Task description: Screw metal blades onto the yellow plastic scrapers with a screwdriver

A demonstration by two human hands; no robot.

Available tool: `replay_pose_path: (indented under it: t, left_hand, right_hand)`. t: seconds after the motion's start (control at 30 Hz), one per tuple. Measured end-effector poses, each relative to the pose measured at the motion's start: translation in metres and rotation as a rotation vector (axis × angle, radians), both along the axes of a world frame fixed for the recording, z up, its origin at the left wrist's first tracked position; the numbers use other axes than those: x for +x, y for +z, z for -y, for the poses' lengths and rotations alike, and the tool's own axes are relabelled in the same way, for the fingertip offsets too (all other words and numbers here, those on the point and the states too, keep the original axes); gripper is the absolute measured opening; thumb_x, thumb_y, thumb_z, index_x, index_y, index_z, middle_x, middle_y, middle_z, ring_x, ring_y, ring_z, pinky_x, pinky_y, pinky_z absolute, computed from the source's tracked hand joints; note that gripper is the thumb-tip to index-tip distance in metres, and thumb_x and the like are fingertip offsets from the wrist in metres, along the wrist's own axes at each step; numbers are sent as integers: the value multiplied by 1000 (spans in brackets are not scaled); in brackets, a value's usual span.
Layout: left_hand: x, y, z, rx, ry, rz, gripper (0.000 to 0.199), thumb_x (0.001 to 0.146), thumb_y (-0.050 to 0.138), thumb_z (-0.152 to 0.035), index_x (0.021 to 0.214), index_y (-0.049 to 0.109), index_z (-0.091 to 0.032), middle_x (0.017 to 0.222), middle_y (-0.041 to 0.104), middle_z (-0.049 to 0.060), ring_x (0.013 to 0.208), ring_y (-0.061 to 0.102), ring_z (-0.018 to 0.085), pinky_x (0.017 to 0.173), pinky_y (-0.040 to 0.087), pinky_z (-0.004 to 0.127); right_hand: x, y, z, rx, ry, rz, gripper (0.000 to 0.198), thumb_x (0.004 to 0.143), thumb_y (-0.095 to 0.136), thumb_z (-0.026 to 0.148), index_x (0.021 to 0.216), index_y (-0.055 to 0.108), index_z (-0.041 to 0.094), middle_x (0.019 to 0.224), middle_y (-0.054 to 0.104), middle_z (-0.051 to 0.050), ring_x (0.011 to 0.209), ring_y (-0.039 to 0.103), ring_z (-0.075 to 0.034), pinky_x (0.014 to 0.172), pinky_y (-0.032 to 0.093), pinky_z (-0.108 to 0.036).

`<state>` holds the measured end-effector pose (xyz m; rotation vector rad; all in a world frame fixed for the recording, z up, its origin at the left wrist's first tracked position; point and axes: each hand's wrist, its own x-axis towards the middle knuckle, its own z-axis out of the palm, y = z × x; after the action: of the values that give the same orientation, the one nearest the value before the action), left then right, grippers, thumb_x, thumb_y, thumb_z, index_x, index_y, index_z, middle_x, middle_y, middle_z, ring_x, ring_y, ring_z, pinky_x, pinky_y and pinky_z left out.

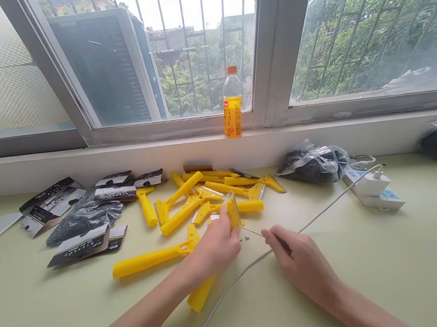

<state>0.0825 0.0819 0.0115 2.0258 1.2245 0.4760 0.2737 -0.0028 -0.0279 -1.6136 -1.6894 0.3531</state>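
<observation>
My left hand (221, 245) is closed around a yellow scraper (203, 295). Its head points up past my fingers and its handle sticks out below my wrist. My right hand (298, 259) grips a screwdriver (252, 231), whose thin metal shaft reaches left to the scraper's head; its handle is hidden in my fist. Whether the tip sits in a screw cannot be made out. Small screws (247, 238) lie on the table just below the shaft. Left of my hand rests another yellow scraper (151, 260), and several more yellow scrapers (185, 214) are heaped behind.
A white cable (225, 297) crosses the table, passing by my right hand to a power strip (376, 195). Black-filled plastic bags (313, 162) and folded black cards (83, 246) lie toward the back. An orange drink bottle (233, 107) stands on the windowsill.
</observation>
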Motion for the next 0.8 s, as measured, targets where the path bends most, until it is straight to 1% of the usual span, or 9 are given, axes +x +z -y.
replay_pose_path:
  t: [0.1, 0.2, 0.47, 0.6, 0.8]
  left_hand:
    - [2, 1, 1, -4, 1, -11, 20, 95, 44, -29, 113, 46, -19, 99, 63, 9, 90, 61, 24, 81, 44, 36]
    - [3, 3, 1, 9, 4, -30, 16, 95, 43, -29, 108, 46, -19, 98, 63, 9, 89, 60, 24, 80, 44, 35]
    - [3, 8, 4, 13, -8, -44, 8, 94, 41, -24, 101, 42, -21, 90, 61, 6, 78, 54, 20, 71, 41, 32]
    - [2, 6, 4, 13, -8, -36, 9, 95, 41, -26, 102, 42, -21, 92, 61, 6, 78, 54, 20, 72, 41, 32]
    - [1, 4, 2, 24, -20, -29, 9, 94, 42, -26, 101, 42, -21, 91, 61, 5, 79, 55, 19, 72, 40, 32]
  right_hand:
    - [0, -1, 0, -14, -1, -15, 52, 104, 37, 59, 73, 38, 17, 63, 39, 3, 59, 26, -10, 59, 24, -24]
    - [0, -2, -1, -36, -17, -33, 53, 104, 37, 61, 74, 38, 17, 63, 38, 3, 60, 26, -10, 59, 24, -24]
    - [1, -3, -1, -37, 20, -49, 52, 104, 37, 59, 74, 37, 17, 64, 37, 3, 61, 25, -10, 59, 24, -24]
    - [1, -4, -2, -42, 17, -44, 51, 104, 37, 60, 75, 40, 18, 65, 38, 3, 62, 26, -10, 60, 25, -24]
    - [1, -3, -2, -47, 17, -67, 52, 103, 37, 61, 75, 39, 18, 64, 38, 3, 61, 27, -10, 60, 25, -24]
